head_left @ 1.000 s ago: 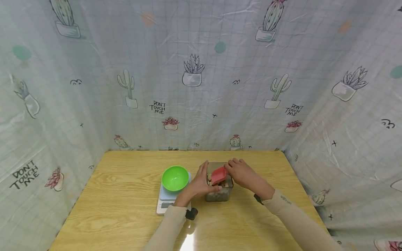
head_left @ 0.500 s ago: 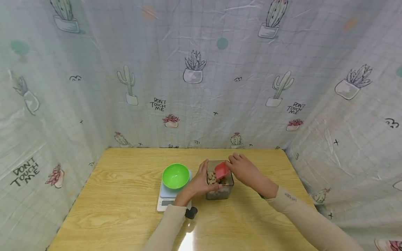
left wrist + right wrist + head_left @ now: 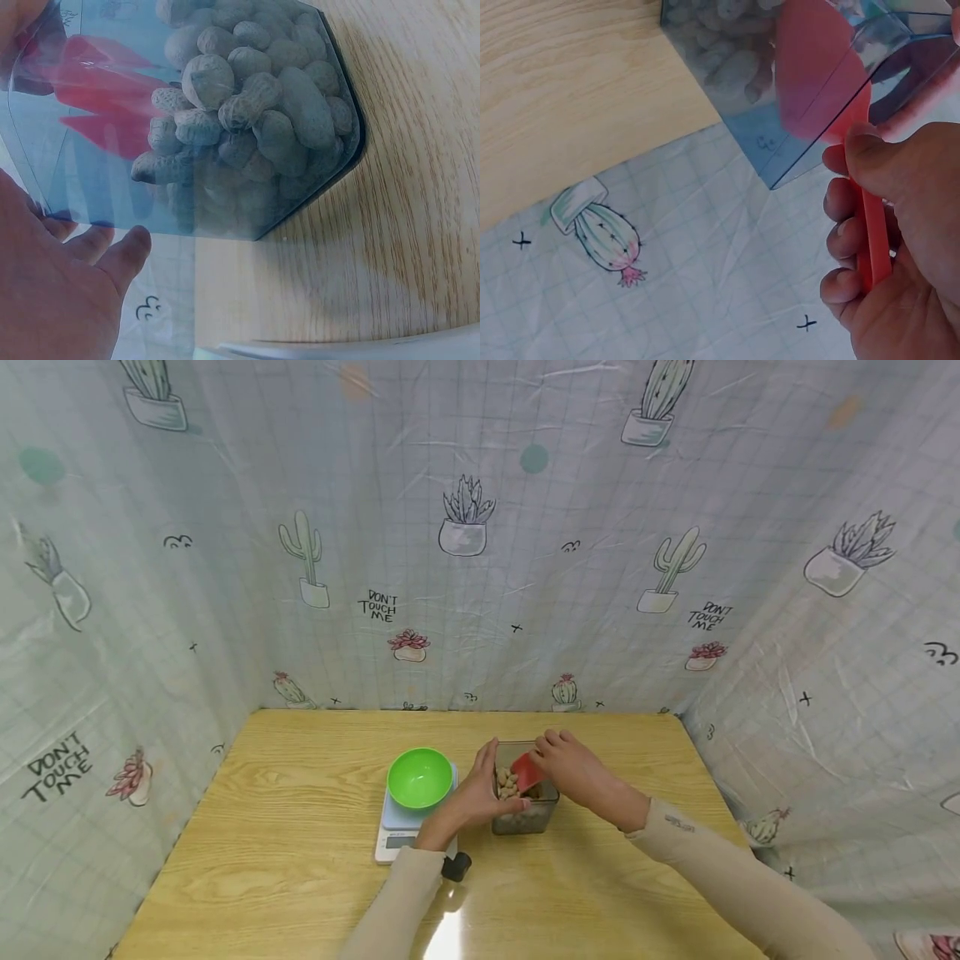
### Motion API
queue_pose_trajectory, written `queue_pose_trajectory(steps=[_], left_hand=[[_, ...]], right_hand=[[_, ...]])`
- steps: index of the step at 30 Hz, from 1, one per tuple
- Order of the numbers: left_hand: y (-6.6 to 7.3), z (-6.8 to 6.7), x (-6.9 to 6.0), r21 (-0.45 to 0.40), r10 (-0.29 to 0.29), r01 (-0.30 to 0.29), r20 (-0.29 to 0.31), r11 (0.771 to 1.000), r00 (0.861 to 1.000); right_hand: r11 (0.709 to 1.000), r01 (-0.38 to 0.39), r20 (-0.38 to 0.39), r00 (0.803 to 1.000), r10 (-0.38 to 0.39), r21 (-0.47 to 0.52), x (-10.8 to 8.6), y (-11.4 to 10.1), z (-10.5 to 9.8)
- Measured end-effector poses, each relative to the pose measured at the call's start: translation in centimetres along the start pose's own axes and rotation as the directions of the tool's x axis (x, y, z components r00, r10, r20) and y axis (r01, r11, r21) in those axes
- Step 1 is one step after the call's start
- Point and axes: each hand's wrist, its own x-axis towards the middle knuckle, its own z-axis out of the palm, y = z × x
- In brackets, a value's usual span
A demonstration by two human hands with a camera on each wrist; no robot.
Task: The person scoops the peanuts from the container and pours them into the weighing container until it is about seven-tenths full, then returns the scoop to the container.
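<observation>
A clear, smoky plastic container [image 3: 519, 821] holds peanuts in their shells [image 3: 281, 112]. My left hand [image 3: 472, 797] grips it from the left, thumb at the front rim and fingers along the left side. From the right, my right hand [image 3: 579, 770] holds a red scoop [image 3: 527, 771], fingers wrapped around its handle in the right wrist view. The scoop's blade is tilted down inside the container, against the peanuts. Through the wall in the left wrist view, the blade shows beside the nuts; its tip is partly hidden among them.
Left of the container, a green bowl [image 3: 420, 778] sits on a white kitchen scale [image 3: 388, 853]; my left wrist passes close by it. Everything stands on a wooden table [image 3: 285, 843], with a cactus-print curtain [image 3: 480, 585] behind and at the sides.
The red scoop shifted right and turned upward, uncovering peanuts, then tipped steeply down into them. My right hand moved with it. My left hand stayed on the container.
</observation>
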Motion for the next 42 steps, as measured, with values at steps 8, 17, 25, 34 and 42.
queue_pose_trajectory(steps=[8, 17, 25, 34, 42], left_hand=[[-0.1, 0.0, 0.1, 0.006, 0.01, -0.01, 0.009, 1.0, 1.0], [-0.4, -0.1, 0.3, 0.006, 0.019, -0.019, 0.0, 1.0, 1.0], [-0.2, 0.0, 0.1, 0.003, -0.001, 0.001, 0.002, 1.0, 1.0], [-0.1, 0.1, 0.1, 0.032, 0.018, -0.018, -0.007, 0.999, 1.0], [-0.2, 0.0, 0.0, 0.0, 0.016, -0.016, 0.007, 1.0, 1.0]], right_hand=[[1.0, 0.025, -0.015, 1.0, -0.025, -0.011, 0.0, 0.0, 0.7], [0.995, 0.01, 0.015, 1.0, -0.012, 0.095, 0.0, 0.5, 1.1], [0.996, 0.028, 0.008, 1.0, -0.029, 0.086, -0.1, 0.4, 1.4], [0.988, 0.057, -0.04, 0.998, -0.051, 0.146, 0.3, 0.1, 2.3], [0.96, 0.043, -0.069, 0.997, -0.025, 0.275, 0.2, -0.2, 2.9]])
